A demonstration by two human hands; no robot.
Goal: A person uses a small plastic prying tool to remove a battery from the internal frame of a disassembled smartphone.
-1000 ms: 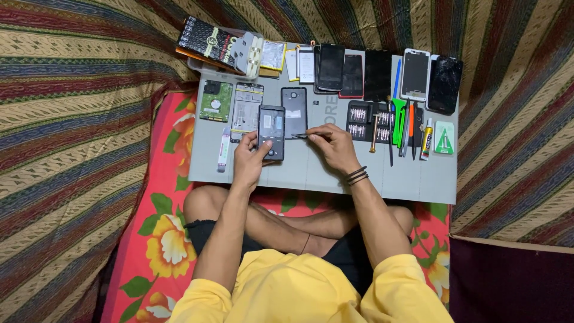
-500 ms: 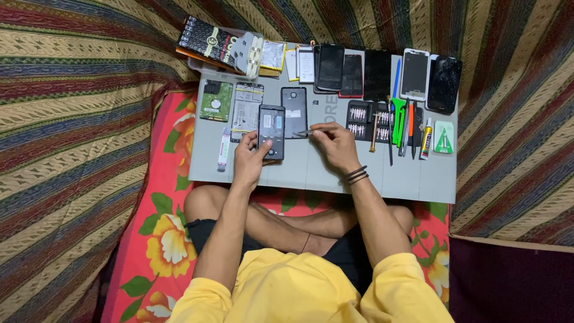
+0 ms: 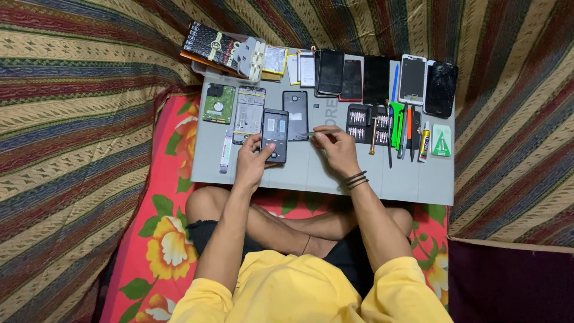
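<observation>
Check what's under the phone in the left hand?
The phone lies on the grey mat, left hand gripping its lower edge. It overlaps a phone frame beside it. The mat beneath is covered.

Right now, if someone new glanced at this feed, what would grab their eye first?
Probably the grey work board on the person's lap, crowded with phone parts. At its centre the left hand steadies an opened phone while the right hand holds a thin tool beside it. Along the far edge runs a row of phones, and bright hand tools lie to the right.
</observation>
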